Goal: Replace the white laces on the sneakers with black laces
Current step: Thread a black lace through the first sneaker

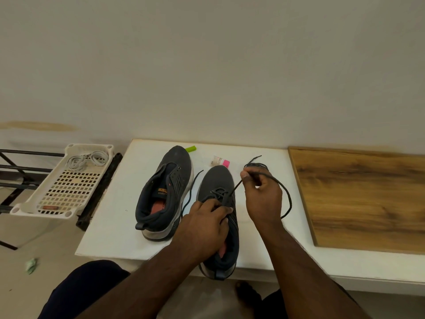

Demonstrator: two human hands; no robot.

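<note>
a white table (110, 217) stands against a pale wall, with a wooden board (368, 199) lying on its right part. to the left of the table a white plastic basket (59, 194) sits on a dark metal rack (20, 171), and the white laces (88, 160) lie coiled at the far end of the basket. two dark sneakers stand side by side on the table, toes pointing to the wall: the left sneaker (164, 192) has no lace in it, and the right sneaker (218, 180) sits nearer the front edge with its heel over it. the left hand (204, 224) rests on the right sneaker, fingers curled down on the tongue and eyelets. the right hand (262, 196) is raised just beside the shoe, thumb and fingers pinching the black lace (286, 192), which runs taut from the lower eyelets up to the pinch and then loops out to the right over the table. its other end trails between the two sneakers. beyond the toes lie a green marker cap (191, 148) and a small pink and white tube (220, 161). a crumpled green scrap (31, 265) lies on the floor.
</note>
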